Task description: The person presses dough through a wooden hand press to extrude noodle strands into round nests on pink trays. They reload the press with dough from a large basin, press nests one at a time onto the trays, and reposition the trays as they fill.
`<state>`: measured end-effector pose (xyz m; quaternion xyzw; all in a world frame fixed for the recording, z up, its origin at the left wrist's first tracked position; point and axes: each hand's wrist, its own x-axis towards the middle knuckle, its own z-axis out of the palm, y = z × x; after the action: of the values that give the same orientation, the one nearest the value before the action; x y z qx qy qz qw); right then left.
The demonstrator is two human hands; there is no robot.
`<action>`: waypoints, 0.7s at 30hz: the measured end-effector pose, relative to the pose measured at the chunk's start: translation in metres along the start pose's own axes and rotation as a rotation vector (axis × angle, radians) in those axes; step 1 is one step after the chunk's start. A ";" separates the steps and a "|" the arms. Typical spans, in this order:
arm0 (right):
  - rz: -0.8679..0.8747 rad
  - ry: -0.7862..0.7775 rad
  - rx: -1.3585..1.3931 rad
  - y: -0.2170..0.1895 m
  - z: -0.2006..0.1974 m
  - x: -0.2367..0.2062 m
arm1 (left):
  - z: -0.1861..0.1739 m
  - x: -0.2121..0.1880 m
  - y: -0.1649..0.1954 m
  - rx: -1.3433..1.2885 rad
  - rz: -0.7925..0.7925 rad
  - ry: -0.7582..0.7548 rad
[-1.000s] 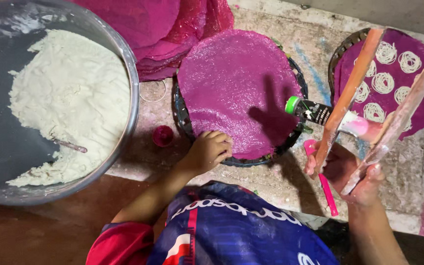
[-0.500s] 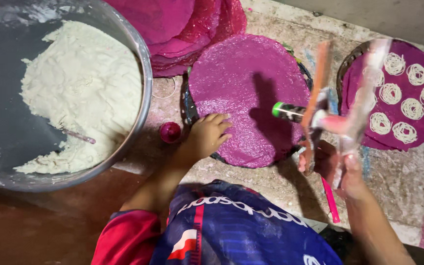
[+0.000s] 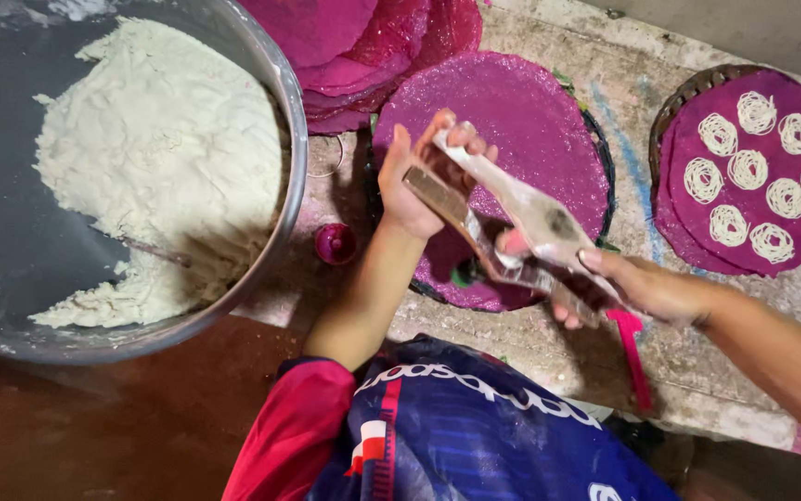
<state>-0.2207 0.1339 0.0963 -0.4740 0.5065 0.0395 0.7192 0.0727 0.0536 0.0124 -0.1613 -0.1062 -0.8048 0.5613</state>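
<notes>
Rough, stained concrete slab (image 3: 549,334) w/ a dark reddish floor below it; that's the work surface I'm looking down on. Far to the left of the left hand sits a big metal basin (image 3: 284,199) holding pale dough (image 3: 159,158), a thin tool stuck in it. Just beside the left wrist, a small magenta cap (image 3: 335,243). Above the hands, a stack of magenta mesh mats (image 3: 363,46).

Left hand (image 3: 414,181) is wrapped around the far ends of a two-handled wooden press (image 3: 503,227), fingers curled over both handles. Right hand (image 3: 646,289) grips the near end, by the barrel. Hands apart, both clamped on the same tool, which hangs tilted over a round magenta mat (image 3: 521,121) on a woven tray.

My read: the press is stiff, moderately heavy, prob. slick w/ flour or dough smears, so take it at the handle ends for leverage and support under the barrel. Mats look thin, floppy, light.

Under the right hand, a pink stick (image 3: 633,357) on the slab. Far right, another mat (image 3: 744,176) w/ white noodle coils (image 3: 739,169), soft and fragile, approx. nine.
</notes>
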 end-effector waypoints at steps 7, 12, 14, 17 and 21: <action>-0.068 0.290 -0.441 -0.024 0.013 0.036 | -0.033 0.010 0.031 -0.035 0.084 -0.019; -0.018 0.249 -0.359 -0.029 0.008 0.027 | -0.036 0.007 0.014 -0.082 0.119 0.044; 0.019 0.309 -0.408 -0.033 0.001 0.024 | -0.035 0.015 0.009 -0.110 0.134 0.041; -0.025 0.416 -0.459 -0.036 0.001 0.030 | -0.031 0.027 0.017 -0.089 0.126 -0.009; -0.111 0.350 -0.356 -0.035 0.014 0.040 | -0.028 0.022 0.034 0.004 0.120 0.001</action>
<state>-0.1734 0.1084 0.0886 -0.6199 0.5816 0.0057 0.5268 0.0937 0.0131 -0.0056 -0.1659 -0.0976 -0.7695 0.6089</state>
